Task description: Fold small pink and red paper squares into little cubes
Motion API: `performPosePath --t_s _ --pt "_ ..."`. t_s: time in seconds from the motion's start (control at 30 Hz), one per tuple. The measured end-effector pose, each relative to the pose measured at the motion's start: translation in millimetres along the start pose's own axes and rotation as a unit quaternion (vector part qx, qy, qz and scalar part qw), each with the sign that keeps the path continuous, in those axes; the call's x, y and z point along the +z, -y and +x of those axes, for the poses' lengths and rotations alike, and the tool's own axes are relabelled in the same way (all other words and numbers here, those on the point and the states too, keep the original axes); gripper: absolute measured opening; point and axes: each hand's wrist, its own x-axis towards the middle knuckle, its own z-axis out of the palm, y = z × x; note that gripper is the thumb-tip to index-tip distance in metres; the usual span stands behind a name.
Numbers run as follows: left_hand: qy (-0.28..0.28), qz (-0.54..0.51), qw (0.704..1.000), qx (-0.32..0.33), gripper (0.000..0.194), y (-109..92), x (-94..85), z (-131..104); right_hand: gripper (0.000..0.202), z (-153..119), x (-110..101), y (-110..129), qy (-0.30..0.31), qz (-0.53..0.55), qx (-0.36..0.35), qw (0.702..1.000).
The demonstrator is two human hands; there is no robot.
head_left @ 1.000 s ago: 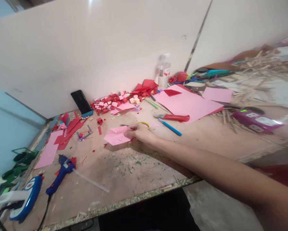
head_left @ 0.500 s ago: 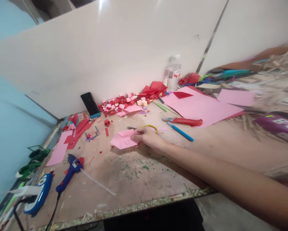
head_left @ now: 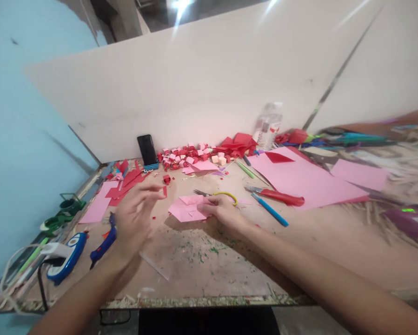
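Observation:
My right hand [head_left: 221,210] pinches the right edge of a folded piece of pink paper [head_left: 186,209], held just above the worktable [head_left: 209,274]. To the left of the paper, my left hand [head_left: 135,221] is raised with its fingers apart and nothing in them, partly covering a blue glue gun [head_left: 106,244]. Behind the paper lie scissors with yellow handles [head_left: 226,195], partly hidden by my right hand. A red-handled cutter [head_left: 281,196] and a blue pen [head_left: 269,209] rest to the right of that hand.
Small red and pink paper cubes [head_left: 184,157] are heaped along the back board, beside a propped phone [head_left: 147,150]. A plastic bottle [head_left: 269,128] stands behind large pink sheets [head_left: 306,186]. A blue power strip [head_left: 67,260] with cables sits at the left edge.
My left hand has come into view from the lower left, over the glue gun. My right hand still holds the folded pink paper. The camera view has shifted.

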Motion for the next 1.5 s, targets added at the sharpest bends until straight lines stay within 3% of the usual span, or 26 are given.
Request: performPosePath --t_s 0.07,0.13,0.23,0.3,0.43,0.57,0.8,1.03,1.23,1.5 --pt "0.07 -0.018 0.993 -0.089 0.02 17 15.2 2 0.027 -1 1 0 0.006 -0.004 0.001 1.0" --pt "0.149 -0.059 0.966 -0.204 0.04 33 29.9 1 0.026 -1 2 -1 0.015 -0.007 0.011 1.0" --pt "0.219 -0.155 0.922 -0.278 0.042 47 42.5 -8 0.024 -2 7 0 0.033 -0.01 0.035 0.999" --pt "0.224 -0.183 0.915 -0.281 0.031 49 44.5 -14 0.025 -5 13 3 0.051 0.007 0.063 0.997" --pt "0.228 -0.151 0.928 -0.252 0.021 48 44.6 -18 0.026 -10 21 8 0.044 0.032 0.085 0.995" --pt "0.239 -0.154 0.924 -0.255 0.02 47 47.6 -22 0.026 -8 18 2 0.021 0.031 0.059 0.998" --pt "0.236 -0.222 0.901 -0.29 0.023 49 48.2 -25 0.025 -8 18 -3 0.035 0.086 0.054 0.994" --pt "0.228 -0.196 0.916 -0.267 0.026 47 45.7 -24 0.023 -6 13 -3 0.032 0.006 0.025 0.999" --pt "0.225 -0.135 0.933 -0.247 0.024 45 43.7 -24 0.039 -7 8 4 0.04 -0.046 0.035 0.998" --pt "0.231 -0.114 0.93 -0.264 0.038 50 47.7 -27 0.028 -3 7 -7 0.019 -0.098 0.011 0.995"
